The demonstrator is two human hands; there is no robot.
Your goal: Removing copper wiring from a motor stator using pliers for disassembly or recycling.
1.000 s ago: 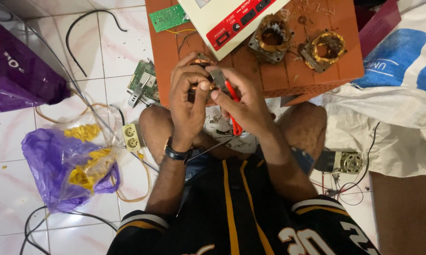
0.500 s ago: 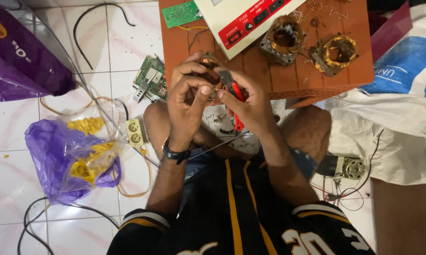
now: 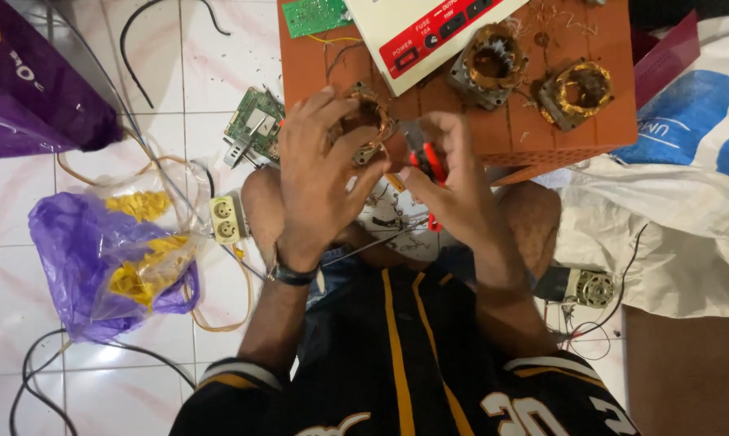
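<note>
I sit on a tiled floor with both hands raised over my lap. My left hand (image 3: 320, 173) grips a small motor stator (image 3: 366, 121) wound with copper wire. My right hand (image 3: 453, 173) holds red-handled pliers (image 3: 429, 165), whose jaws point at the stator's windings. Both hands hover at the near edge of an orange-brown stool top (image 3: 534, 121). A dark watch sits on my left wrist.
On the stool lie two more copper-wound stators (image 3: 489, 64) (image 3: 578, 93), a white device with a red panel (image 3: 429, 28) and a green circuit board (image 3: 316, 14). Another circuit board (image 3: 255, 129), a socket strip (image 3: 225, 220), a purple bag (image 3: 98, 258) and cables lie left. A small motor (image 3: 586, 287) is at right.
My view has shifted, so the stool and the clutter sit lower and further right in view. My hands stay together on the stator and pliers, with the fingers slightly rearranged.
</note>
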